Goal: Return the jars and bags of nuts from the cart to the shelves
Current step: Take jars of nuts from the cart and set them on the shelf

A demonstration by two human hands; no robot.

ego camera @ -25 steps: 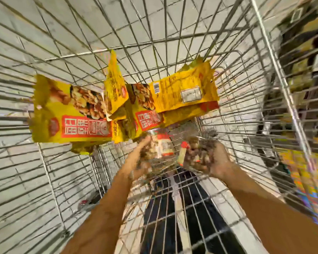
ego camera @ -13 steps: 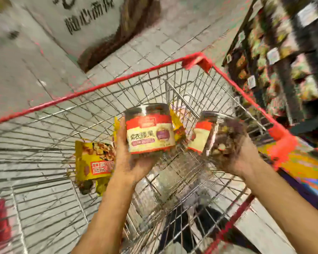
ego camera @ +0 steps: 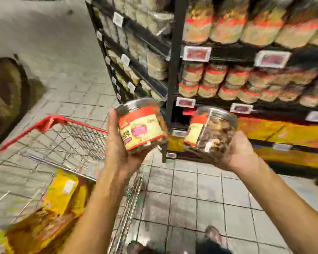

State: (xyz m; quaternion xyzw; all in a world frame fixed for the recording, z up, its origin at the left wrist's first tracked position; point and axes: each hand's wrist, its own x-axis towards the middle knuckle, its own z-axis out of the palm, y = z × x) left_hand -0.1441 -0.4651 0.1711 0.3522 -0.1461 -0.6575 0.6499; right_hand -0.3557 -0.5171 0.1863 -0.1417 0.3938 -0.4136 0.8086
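Note:
My left hand [ego camera: 118,149] grips a clear jar of nuts with a red and yellow label [ego camera: 142,126], held up in front of the shelves. My right hand [ego camera: 237,154] grips a second clear jar of nuts [ego camera: 212,130], tilted, its label turned left. Both jars hang in the air just short of the black shelf unit [ego camera: 174,70], which carries rows of similar red-banded jars [ego camera: 213,81]. The wire cart with a red rim [ego camera: 50,123] stands at the lower left, and yellow bags of nuts [ego camera: 62,195] lie in it.
White and red price tags [ego camera: 196,53] run along the shelf edges. Yellow packs [ego camera: 283,132] fill the lowest shelf. Grey floor tiles [ego camera: 191,195] spread between the cart and the shelves. My feet [ego camera: 212,233] show at the bottom edge.
Both hands have lifted the two jars out of the cart and swung them to the right, toward the shelves. The view has turned from the cart's inside to the shelf unit.

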